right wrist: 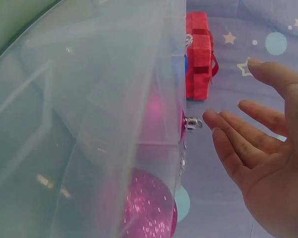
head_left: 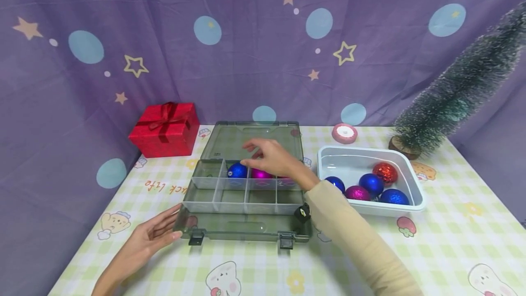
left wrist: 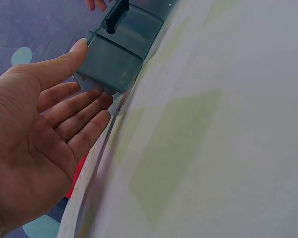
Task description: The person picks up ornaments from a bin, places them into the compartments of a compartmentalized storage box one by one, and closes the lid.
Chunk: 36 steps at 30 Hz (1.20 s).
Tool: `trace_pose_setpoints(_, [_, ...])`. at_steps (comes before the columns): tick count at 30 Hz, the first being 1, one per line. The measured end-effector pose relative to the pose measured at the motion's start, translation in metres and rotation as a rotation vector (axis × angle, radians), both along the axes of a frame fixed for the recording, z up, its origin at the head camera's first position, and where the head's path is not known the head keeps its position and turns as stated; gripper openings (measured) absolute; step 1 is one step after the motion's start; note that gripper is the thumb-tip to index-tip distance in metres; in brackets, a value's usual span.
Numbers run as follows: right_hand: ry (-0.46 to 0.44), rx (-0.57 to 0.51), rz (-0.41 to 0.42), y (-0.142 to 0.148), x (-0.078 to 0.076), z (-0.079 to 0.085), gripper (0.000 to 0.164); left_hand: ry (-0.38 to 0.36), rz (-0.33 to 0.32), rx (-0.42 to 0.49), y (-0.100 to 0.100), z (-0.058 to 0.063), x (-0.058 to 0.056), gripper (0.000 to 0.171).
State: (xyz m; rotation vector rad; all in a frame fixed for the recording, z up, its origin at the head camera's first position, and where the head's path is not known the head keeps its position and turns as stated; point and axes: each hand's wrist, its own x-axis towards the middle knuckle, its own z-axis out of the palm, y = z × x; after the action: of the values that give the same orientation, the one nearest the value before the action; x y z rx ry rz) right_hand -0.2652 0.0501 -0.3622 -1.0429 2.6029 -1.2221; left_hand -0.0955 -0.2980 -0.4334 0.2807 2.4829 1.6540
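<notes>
"Beige sleeve (head_left: 357, 241), on the right arm, lay nearest the camera. What followed, by size?"

"Bench (head_left: 448, 241), under a checked cloth. Frosted tree (head_left: 456, 95) stood at its far right. Divided case (head_left: 222, 220) lay mid-bench, lid tipped back. White tub (head_left: 382, 209) sat to the case's right; red gift box (head_left: 165, 130), bow on top, at the far left."

"And each grip?"

"Left grip (head_left: 149, 239) was at the case's front left corner, thumb tip at the edge, fingers extended and apart from the thumb. Right grip (head_left: 269, 156) hung above the case's back row, fingers and thumb apart."

"Smaller items?"

"Red-and-white roll (head_left: 344, 133), behind the tub. Then baubles. Back row of the case, counted from the left: blue bauble (head_left: 237, 171) in the second compartment, magenta bauble (head_left: 261, 174) in the third, glittery magenta bauble (right wrist: 149, 208) in the fourth, largely hidden in the head view. The tub held a red bauble (head_left: 385, 174), three blue ones (head_left: 371, 184) and one magenta (head_left: 357, 193)."
</notes>
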Motion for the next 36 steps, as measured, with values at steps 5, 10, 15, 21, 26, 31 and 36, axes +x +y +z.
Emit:
trace_pose_setpoints(5, [0.004, -0.021, -0.011, 0.015, 0.002, 0.004, 0.044, -0.002, -0.002, 0.014, 0.001, 0.0, 0.0, 0.065])
trace_pose_setpoints(10, [0.008, -0.031, -0.035, 0.038, 0.007, 0.009, 0.041, -0.004, -0.002, 0.014, 0.001, 0.0, 0.0, 0.065])
trace_pose_setpoints(15, [0.026, -0.04, -0.083, 0.065, 0.013, 0.011, 0.042, -0.012, 0.004, 0.009, 0.001, 0.001, 0.0, 0.066])
trace_pose_setpoints(21, [0.066, -0.071, -0.142, 0.099, 0.022, 0.011, 0.042, -0.006, 0.003, -0.003, 0.001, 0.001, 0.0, 0.066])
trace_pose_setpoints(26, [0.095, -0.08, -0.193, 0.126, 0.028, 0.009, 0.039, 0.002, 0.006, -0.005, 0.001, 0.001, 0.0, 0.066])
trace_pose_setpoints(31, [0.088, -0.085, -0.235, 0.149, 0.035, 0.004, 0.036, -0.008, 0.007, 0.004, 0.001, 0.001, 0.0, 0.066])
trace_pose_setpoints(36, [0.067, -0.077, -0.269, 0.168, 0.047, -0.003, 0.035, -0.01, 0.008, 0.0, 0.001, 0.002, 0.0, 0.067])
